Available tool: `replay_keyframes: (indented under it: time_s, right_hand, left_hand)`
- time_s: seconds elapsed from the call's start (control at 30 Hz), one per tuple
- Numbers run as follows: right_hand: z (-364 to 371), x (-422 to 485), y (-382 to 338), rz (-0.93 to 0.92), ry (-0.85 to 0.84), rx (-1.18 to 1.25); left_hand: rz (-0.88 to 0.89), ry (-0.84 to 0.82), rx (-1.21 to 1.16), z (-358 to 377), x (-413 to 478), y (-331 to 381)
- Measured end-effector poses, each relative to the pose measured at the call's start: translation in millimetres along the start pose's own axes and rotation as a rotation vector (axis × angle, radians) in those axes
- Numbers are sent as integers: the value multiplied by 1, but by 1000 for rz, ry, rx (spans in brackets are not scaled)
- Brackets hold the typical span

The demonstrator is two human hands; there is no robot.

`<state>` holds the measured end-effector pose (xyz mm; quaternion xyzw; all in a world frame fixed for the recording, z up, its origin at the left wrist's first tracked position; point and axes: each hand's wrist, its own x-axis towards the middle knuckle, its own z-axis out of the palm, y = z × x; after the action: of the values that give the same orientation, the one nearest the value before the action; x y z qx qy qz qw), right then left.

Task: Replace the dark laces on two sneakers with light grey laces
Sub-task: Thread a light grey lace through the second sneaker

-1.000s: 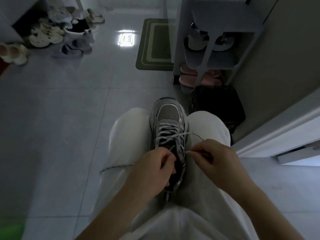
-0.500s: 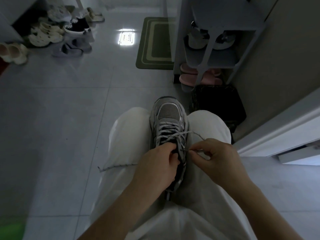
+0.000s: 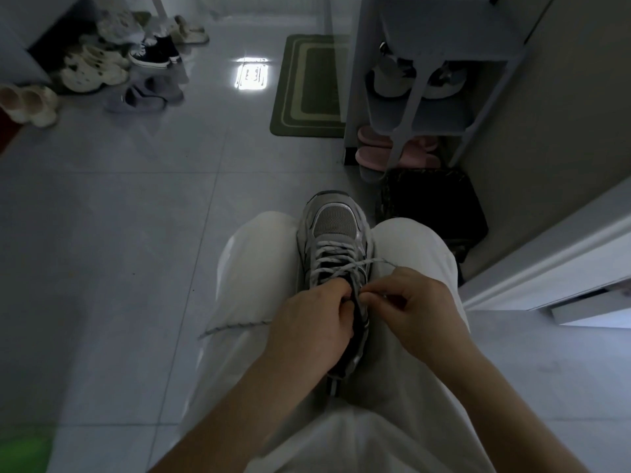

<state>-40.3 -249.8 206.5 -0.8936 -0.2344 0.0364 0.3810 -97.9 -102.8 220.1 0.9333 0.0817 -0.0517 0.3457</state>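
Right hand (image 3: 415, 308) pinches the tip of the light grey lace (image 3: 336, 264) between thumb and forefinger, its other fingers curled in. Over the last second it has drawn inward, so the tip now sits right against the fingertips of the left hand (image 3: 307, 326). The left hand has crept a little up the shoe and grips the sneaker (image 3: 333, 227) at its opening with curled fingers, steadying the upper. To my eye the lace end is about to be fed through an upper eyelet on the right-hand side, though the hole itself is hidden by the fingers. The sneaker lies directly between the two hands, wedged between the person's knees in pale trousers (image 3: 409, 254), toe pointing away beyond the fingertips. It is grey mesh with silvery trim. Speckled pale lacing already crosses several lower rows, and no dark lace shows on it. The lace's other end (image 3: 235, 327) trails off to the left of the left hand, across the thigh.
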Motion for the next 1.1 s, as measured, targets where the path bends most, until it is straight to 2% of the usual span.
replay_keyframes:
  time_s: [0.1,0.2,0.3,0.4,0.57,0.63,0.77,0.83,0.9,0.97,1.03,1.1]
  right_hand:
    - [-3,-2,-3,-6,-38,13]
    - [3,-7,-9,12,-95,-77]
    - [15,-10,-15,-16,38,-332]
    - [18,-9,-17,19,165,-394]
    - [13,-11,-7,95,198,-368]
    - [14,-10,-6,98,181,-356]
    - [18,-8,-9,84,151,-333]
    - [18,-8,-8,85,151,-318]
    - [17,-10,-8,97,161,-313]
    - [16,-11,-7,113,157,-321]
    - [15,-11,-7,135,146,-299]
    - [14,-11,-9,153,133,-252]
  left_hand:
    - [14,-5,8,-5,1,-4]
    - [-83,-69,-237,-12,2,-6]
    - [-85,-44,-284,-14,1,-6]
    - [-110,-14,-399,-26,-2,-11]
    - [-369,253,-686,-91,-13,-66]
    - [-465,288,-598,-106,-19,-102]
    - [-555,25,-109,-89,-24,-130]
    - [-505,0,303,-74,-25,-117]
    - [-399,221,539,-65,-24,-84]
    - [-143,399,421,-51,-19,-47]
    - [164,353,302,-33,-11,-23]
    - [304,249,321,-15,-5,-16]
